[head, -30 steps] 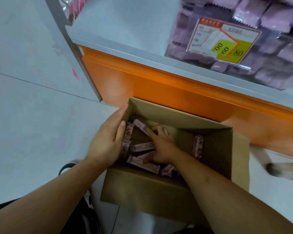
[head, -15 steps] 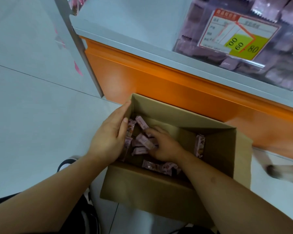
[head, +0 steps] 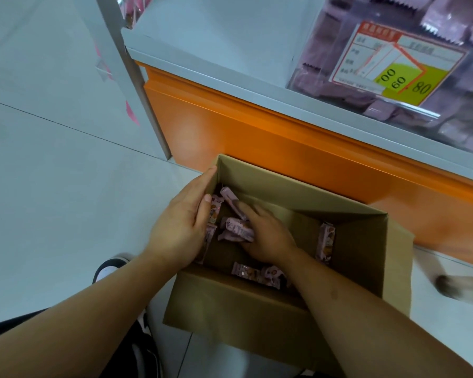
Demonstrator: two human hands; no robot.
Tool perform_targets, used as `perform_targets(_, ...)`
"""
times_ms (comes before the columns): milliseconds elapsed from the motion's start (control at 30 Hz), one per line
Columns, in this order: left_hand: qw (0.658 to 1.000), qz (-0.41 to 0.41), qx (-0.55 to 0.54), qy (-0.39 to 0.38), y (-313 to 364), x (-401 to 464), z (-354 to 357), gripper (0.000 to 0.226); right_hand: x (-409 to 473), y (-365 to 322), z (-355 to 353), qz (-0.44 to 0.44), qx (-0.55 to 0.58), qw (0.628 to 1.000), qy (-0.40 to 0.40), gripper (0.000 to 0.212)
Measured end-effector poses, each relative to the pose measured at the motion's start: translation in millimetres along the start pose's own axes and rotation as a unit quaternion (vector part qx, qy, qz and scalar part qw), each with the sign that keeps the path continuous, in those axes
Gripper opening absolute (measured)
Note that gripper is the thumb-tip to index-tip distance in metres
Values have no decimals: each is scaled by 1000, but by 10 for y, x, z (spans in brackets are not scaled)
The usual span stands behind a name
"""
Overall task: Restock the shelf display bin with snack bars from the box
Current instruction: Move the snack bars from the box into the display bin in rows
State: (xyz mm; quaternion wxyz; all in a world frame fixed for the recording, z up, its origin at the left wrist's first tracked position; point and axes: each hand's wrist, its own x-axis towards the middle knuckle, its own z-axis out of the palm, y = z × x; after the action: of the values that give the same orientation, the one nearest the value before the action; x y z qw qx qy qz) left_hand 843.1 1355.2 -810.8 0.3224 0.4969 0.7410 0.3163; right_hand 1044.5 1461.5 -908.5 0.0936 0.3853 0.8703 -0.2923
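An open cardboard box [head: 257, 304] sits in the lower middle of the frame on a pale tiled floor [head: 52, 186], its far wall just beside the orange base panel [head: 257, 143] of a shelf unit. Inside it, pink-wrapped snack bars [head: 254, 274] lie scattered on the bottom: a pair near the front wall, 1 standing against the right inner wall, and a cluster at the left side.

The left hand [head: 180, 227] rests on the box's left wall, fingers straight and together along the rim, thumb dipping inside beside bars that lean on that wall; it grips nothing. The right hand [head: 265, 236] reaches down into the box at frame centre, fingers curled around a small bunch of bars at the left cluster, with 1 bar sticking up past the fingertips toward the far left corner.

At the upper right of the frame, on the grey shelf [head: 230, 50] above the orange panel, stands a clear display bin [head: 448, 105] holding pale purple packets. A price label [head: 402, 64] on its front shows 00, 60 and 80 on a yellow-green patch. A grey metal upright [head: 131, 77] runs down the upper left. A dark shoe with a white toe [head: 107, 271] shows at lower left, beside the box.
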Motion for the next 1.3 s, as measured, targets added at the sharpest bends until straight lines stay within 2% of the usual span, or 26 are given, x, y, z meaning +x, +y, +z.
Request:
perform_targets(133, 1000, 6, -1, 0, 0, 6, 4, 51, -33, -1, -105, -12, 43, 999, 10, 76)
perform_targets(267, 1000, 6, -4, 0, 0, 13, 0, 51, -145, -49, -327, 35, 109, 993, -11, 71)
perform_targets(400, 999, 13, 12, -28, 2, 26, -43, 52, -335, -197, -767, 63, 176, 981, -53, 53)
perform_targets(500, 991, 4, 132, -35, 132, 23, -165, 54, -547, -351, -1166, 76, 205, 972, -91, 51)
perform_targets(567, 982, 3, 188, -29, 376, 27, -298, 57, -700, -473, -1448, 87, 218, 967, -99, 62)
perform_targets(633, 988, -16, 145, -51, 695, 52, -449, 51, -861, -614, -1738, 94, 233, 964, -88, 73)
perform_targets(700, 992, -44, 74, -92, 1086, 62, -650, 45, -1056, -767, -2045, 90, 251, 962, -67, 73)
perform_targets(800, 987, -43, -46, -148, 1729, -54, -1030, 76, -1449, -1078, -2527, 59, 305, 950, -30, 54)
perform_targets(900, 974, -36, -100, -201, 2279, -310, -1431, 118, -1921, -1412, -2949, 23, 349, 937, 13, 51)
perform_targets(933, 968, -40, -127, -211, 2419, -408, -1540, 127, -2059, -1513, -3059, 10, 359, 933, 30, 51)
perform_targets(1000, 948, -49, -224, -219, 2651, -595, -1694, 132, -2297, -1709, -3256, -17, 373, 925, 68, 49)
perform_targets(1067, 924, -46, -305, -225, 2822, -716, -1743, 120, -2461, -1864, -3387, -41, 378, 919, 102, 46)
perform_targets(1167, 891, -16, -386, -237, 3056, -836, -1722, 81, -2597, -2024, -3482, -60, 383, 909, 150, 37)
perform_targets(1233, 884, 0, -419, -206, 3153, -850, -1685, 55, -2598, -2046, -3485, -60, 379, 907, 175, 27)
perform_targets(1300, 886, -19, -442, -140, 3197, -810, -1631, 39, -2572, -2044, -3476, -45, 389, 899, 195, 16)
